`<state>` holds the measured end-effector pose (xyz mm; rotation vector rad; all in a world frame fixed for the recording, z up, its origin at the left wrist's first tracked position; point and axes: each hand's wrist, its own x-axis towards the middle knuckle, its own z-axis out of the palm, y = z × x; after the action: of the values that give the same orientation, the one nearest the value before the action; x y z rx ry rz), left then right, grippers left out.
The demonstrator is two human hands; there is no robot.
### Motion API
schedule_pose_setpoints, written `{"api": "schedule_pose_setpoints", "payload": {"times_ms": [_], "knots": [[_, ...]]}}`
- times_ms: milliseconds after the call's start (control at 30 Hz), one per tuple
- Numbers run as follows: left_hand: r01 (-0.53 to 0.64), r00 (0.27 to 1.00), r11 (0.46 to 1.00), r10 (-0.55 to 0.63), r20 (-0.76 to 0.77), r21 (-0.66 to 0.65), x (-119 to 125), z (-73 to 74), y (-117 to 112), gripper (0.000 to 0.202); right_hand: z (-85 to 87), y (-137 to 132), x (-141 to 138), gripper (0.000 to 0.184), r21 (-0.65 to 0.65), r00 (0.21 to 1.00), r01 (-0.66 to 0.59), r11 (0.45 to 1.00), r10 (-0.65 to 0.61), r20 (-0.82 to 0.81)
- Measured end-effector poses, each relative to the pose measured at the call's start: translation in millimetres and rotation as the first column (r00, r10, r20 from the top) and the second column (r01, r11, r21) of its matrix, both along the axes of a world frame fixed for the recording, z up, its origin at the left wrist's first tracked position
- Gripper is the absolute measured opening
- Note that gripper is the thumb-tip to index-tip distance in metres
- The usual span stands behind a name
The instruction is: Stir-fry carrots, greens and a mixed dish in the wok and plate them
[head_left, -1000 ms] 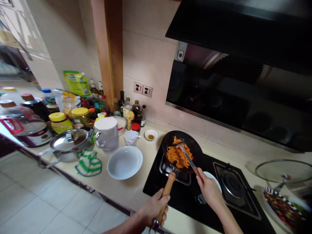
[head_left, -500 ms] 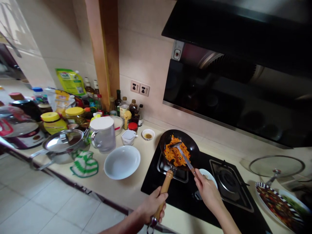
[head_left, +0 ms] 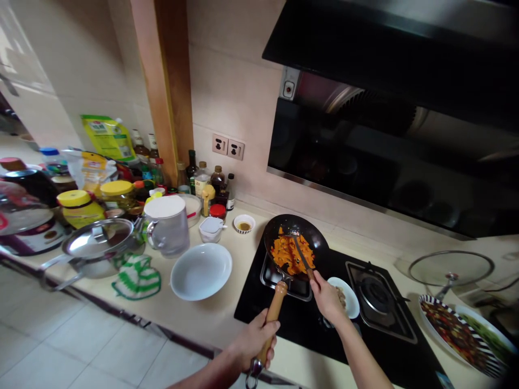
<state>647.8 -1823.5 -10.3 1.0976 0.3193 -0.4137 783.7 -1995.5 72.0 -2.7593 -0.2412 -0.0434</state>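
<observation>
A black wok (head_left: 298, 228) holding orange sliced food (head_left: 288, 254) sits on the left burner of a black gas hob (head_left: 308, 319). My left hand (head_left: 255, 339) is wrapped round the wok's wooden handle (head_left: 274, 308) near its end. My right hand (head_left: 326, 297) grips a metal spatula (head_left: 302, 256), whose blade lies in the food. A small white dish (head_left: 344, 296) with some food sits on the hob just right of my right hand.
A wide white bowl (head_left: 200, 270) lies left of the hob, with a white jug (head_left: 167, 224), a lidded steel pan (head_left: 95, 248), a green-striped cloth (head_left: 137, 276) and several jars and bottles behind. At right are a glass lid (head_left: 450, 268) and a striped plate of cooked food (head_left: 460, 332).
My right hand has moved up toward the wok, pushing the spatula further into the food. The view has shifted a little, so everything sits further left. The left hand keeps its grip.
</observation>
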Motion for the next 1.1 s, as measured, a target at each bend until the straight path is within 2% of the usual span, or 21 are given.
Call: {"api": "schedule_pose_setpoints", "payload": {"times_ms": [67, 233, 300, 367, 533, 600, 667, 867, 967, 1033, 1100], "knots": [[-0.002, 1.000, 1.000, 0.002, 0.000, -0.001, 0.2, -0.8, 0.3, 0.056, 0.2, -15.9, -15.4, 0.051, 0.030, 0.999, -0.024, 0.999, 0.025, -0.027], [-0.001, 1.000, 0.999, 0.001, 0.016, -0.042, 0.3, -4.2, 0.9, 0.055, -2.8, -88.6, -55.9, 0.058, 0.235, 0.998, 0.007, 0.972, 0.007, -0.061], [0.013, 0.999, 0.999, -0.012, 0.034, -0.051, 0.7, -4.7, 0.2, 0.054, -9.2, -101.1, -60.7, 0.057, 0.235, 0.998, 0.005, 0.972, 0.010, -0.062], [0.021, 0.999, 0.999, -0.019, 0.041, -0.040, 1.0, -3.8, -0.3, 0.052, -16.4, -93.3, -55.6, 0.057, 0.200, 0.999, 0.012, 0.980, -0.003, -0.044], [0.028, 0.999, 1.000, -0.029, 0.024, 0.001, 1.0, 2.1, 3.6, 0.047, -24.3, -32.4, -23.1, 0.055, 0.197, 0.999, 0.033, 0.980, -0.037, 0.019], [0.037, 0.999, 0.999, -0.037, 0.030, -0.002, 1.1, 2.8, 6.2, 0.047, -24.6, -20.7, -18.4, 0.054, 0.208, 0.999, 0.034, 0.978, -0.038, 0.013], [0.037, 0.999, 0.999, -0.037, 0.033, -0.011, 1.3, 1.5, 7.6, 0.050, -24.6, -24.4, -23.7, 0.053, 0.215, 1.000, 0.021, 0.976, -0.023, 0.007], [-0.009, 1.000, 0.998, 0.009, 0.010, -0.063, -1.2, -1.2, 5.6, 0.065, -18.6, -65.9, -59.0, 0.054, 0.323, 0.997, 0.046, 0.945, -0.022, -0.078], [-0.023, 0.998, 0.999, 0.021, 0.059, 0.029, -5.6, 4.4, 13.3, 0.062, -14.3, -61.7, -62.5, 0.058, 0.360, 0.992, 0.063, 0.931, -0.018, -0.125], [-0.128, 0.978, 0.979, 0.097, 0.186, 0.157, -8.9, 10.3, 31.9, 0.058, -12.5, -53.1, -60.3, 0.059, 0.379, 0.990, 0.080, 0.922, -0.029, -0.139], [-0.352, 0.897, 0.897, 0.242, 0.370, 0.267, -11.0, 17.4, 66.3, 0.055, -13.0, -48.8, -58.4, 0.062, 0.441, 0.987, 0.118, 0.890, -0.056, -0.151]]}}
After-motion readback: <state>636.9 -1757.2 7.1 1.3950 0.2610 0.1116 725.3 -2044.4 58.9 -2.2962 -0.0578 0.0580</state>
